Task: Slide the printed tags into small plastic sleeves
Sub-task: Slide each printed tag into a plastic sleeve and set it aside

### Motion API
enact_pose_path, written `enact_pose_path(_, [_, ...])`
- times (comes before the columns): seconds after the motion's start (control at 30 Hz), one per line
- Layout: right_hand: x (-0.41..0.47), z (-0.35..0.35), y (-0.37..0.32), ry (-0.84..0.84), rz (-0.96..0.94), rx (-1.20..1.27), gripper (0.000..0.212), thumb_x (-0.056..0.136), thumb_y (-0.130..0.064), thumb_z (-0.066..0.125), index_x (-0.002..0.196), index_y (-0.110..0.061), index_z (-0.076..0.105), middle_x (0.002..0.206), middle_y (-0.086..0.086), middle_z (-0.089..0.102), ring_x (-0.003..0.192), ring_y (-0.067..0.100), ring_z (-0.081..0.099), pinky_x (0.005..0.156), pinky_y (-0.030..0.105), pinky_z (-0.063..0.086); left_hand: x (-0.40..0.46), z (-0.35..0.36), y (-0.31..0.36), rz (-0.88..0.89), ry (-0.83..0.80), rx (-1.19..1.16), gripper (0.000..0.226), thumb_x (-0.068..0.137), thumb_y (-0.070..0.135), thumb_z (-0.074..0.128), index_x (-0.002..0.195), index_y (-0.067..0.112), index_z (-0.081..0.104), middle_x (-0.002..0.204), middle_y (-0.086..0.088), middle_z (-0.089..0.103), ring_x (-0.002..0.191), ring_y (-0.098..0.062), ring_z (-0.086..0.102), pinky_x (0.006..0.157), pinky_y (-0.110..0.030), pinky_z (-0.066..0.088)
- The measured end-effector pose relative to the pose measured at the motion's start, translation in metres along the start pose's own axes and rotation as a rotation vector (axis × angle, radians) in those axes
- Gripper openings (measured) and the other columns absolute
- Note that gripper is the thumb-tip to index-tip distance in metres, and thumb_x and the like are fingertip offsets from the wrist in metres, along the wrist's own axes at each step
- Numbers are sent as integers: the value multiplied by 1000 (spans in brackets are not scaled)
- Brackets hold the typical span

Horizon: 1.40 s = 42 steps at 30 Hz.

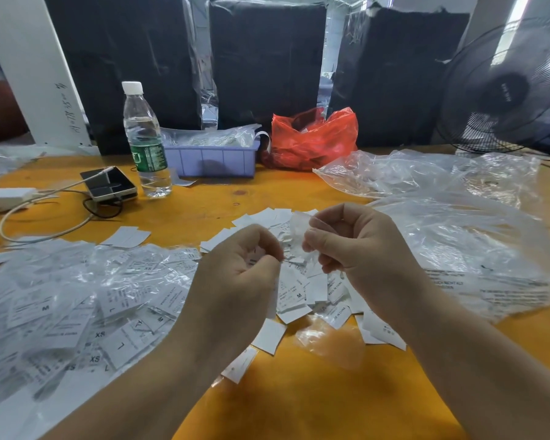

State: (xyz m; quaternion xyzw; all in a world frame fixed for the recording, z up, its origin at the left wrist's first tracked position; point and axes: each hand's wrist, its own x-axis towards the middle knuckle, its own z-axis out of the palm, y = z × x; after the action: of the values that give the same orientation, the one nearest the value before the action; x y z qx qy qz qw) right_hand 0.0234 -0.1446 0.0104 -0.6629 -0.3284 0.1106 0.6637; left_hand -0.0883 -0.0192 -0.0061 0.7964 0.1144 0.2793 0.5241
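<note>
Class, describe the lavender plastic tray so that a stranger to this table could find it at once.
Start at the three black-wrapped blocks along the table's far edge. Before the middle one sits the lavender tray, between the water bottle and red bag, the only rigid box.

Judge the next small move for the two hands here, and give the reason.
Probably bring the left hand across and feed its tag into the plastic sleeve. The right hand pinches that sleeve up off the table, the left hand's grip is curled round a printed tag, and the two sit close together but apart, nothing inserted yet.
</note>
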Motion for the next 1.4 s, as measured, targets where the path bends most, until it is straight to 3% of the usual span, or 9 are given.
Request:
enact_pose_path(0.07, [-2,2,0,-15,-40,-28,10,85,-4,70,90,-10,64,69,3,72,56,11,59,53,21,50,0,-1,0,-6,22,41,22,86,17,51,73,28,65,63,14,61,54,1,52,41,-12,36])
enact_pose_path(0.17, [-3,4,0,-36,-74,-30,14,83,-1,71,90,-10,64,66,2,70,54,9,58,51,21,49,0,1,1,-29,-4,27,24,82,43,51,77,27,68,73,7,67,66,-9,60,48,-17,40])
enact_pose_path(0.27, [-3,5,1,-78,-87,-44,16,83,-2,72,92,-12,65,62,0,65,55,13,55,54,26,49,-1,3,0,-6,40,109,34,81,62,62,78,29,67,78,21,66,74,5,60,57,-7,41])
enact_pose_path(0.37, [-4,5,0,-126,-75,-28,18,82,-3,73,95,-14,65,67,5,69,57,16,56,55,27,49,0,2,0,-14,91,152,20,83,49,65,77,30,66,79,28,63,76,10,57,59,-3,39])
enact_pose_path(0.53, [-4,4,-3,-173,-34,46,21,83,-1,70,101,-8,63,71,8,69,56,16,56,53,26,48,4,-3,-1,-113,45,-40,18,89,30,64,74,23,71,62,13,63,50,2,52,46,-9,39])
enact_pose_path(0.83, [0,1,-4,-102,54,115,20,88,1,62,104,-10,62,68,5,67,57,16,55,52,27,46,5,-1,0,-165,-8,-202,15,88,21,65,76,17,74,79,-8,72,74,-21,69,57,-19,50])
enact_pose_path(1.03, [3,2,-7,-279,376,365,44,64,-15,71,105,-6,60,67,6,64,56,14,54,53,26,48,4,-2,-1,-111,9,-141,16,89,30,65,78,23,73,82,-11,70,78,-28,67,65,-36,55])
enact_pose_path(1.17, [4,0,-5,-298,418,406,56,62,-3,73,117,-4,59,68,6,63,55,13,54,50,24,47,4,-4,0,-91,11,-131,13,88,32,66,78,28,73,78,-6,71,70,-19,68,60,-25,53])
enact_pose_path(1.4, [7,-3,-3,-155,375,398,53,58,-1,74,109,-9,62,64,2,63,50,9,55,46,22,45,6,-5,-5,-111,-24,-171,5,83,31,71,78,31,73,78,2,70,66,-7,63,52,-11,45])
